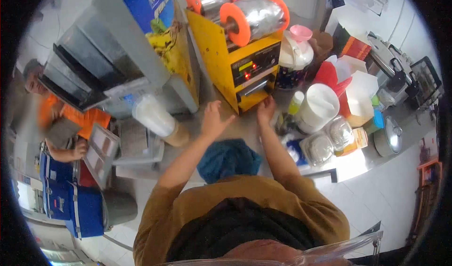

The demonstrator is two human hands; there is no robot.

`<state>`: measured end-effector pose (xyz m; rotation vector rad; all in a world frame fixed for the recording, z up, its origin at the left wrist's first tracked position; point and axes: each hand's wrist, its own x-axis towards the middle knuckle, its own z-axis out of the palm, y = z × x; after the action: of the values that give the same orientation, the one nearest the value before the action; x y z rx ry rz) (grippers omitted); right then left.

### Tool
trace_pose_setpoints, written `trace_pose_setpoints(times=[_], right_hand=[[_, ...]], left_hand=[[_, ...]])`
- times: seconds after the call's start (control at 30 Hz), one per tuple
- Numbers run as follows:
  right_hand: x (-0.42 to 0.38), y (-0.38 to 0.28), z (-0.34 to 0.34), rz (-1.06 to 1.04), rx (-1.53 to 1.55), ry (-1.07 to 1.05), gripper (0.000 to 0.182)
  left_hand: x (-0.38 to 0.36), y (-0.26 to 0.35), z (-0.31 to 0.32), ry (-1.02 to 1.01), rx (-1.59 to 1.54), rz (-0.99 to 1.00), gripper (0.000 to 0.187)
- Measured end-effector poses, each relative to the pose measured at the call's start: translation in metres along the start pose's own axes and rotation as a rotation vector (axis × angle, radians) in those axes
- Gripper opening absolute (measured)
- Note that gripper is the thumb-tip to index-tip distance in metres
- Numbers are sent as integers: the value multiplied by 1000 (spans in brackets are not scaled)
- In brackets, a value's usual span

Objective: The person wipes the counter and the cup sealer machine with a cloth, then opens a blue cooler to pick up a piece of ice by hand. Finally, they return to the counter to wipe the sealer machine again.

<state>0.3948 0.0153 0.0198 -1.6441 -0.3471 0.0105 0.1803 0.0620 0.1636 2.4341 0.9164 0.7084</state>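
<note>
Clear plastic (346, 248) at bottom right. Yellow machine (219, 59) upper centre, 2 rolls (263, 19) on top. Left hand (215, 121) mid-frame: spread, nothing held, near machine. Right hand (266, 110) by machine's front right: part-curled, can't tell hold. Probably best kept clear of slot (255, 88).

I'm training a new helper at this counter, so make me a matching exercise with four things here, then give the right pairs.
1. Machine
2. Cloth
3. Front roll
4. Right hand

A. Between two orange discs
B. Blue-green
C. By the machine's lower right corner
D. Mostly yellow

Pairs: 1-D, 2-B, 3-A, 4-C
</note>
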Motion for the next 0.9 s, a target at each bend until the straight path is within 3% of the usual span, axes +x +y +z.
trace_pose_setpoints(times=[0.13,0.17,0.27,0.37,0.47,0.6,0.7,0.9], right_hand=[[39,-4,18,-51,11,210,53],[61,37,34,-168,39,213,54],[76,34,42,-104,147,81,50],[79,19,39,-165,98,151,44],[91,47,46,-105,60,181,38],[81,-6,26,-100,-138,317,28],[89,5,28,-143,-221,359,24],[97,14,21,-244,-140,285,21]], left_hand=[[43,11,63,155,143,-94,87],[45,13,71,161,138,-122,90],[55,10,87,224,148,-162,92],[63,3,86,227,170,-79,94],[64,10,88,203,228,-118,97],[68,-10,104,304,203,-79,95],[61,-20,102,271,123,-170,94],[63,-16,91,206,124,-137,92]])
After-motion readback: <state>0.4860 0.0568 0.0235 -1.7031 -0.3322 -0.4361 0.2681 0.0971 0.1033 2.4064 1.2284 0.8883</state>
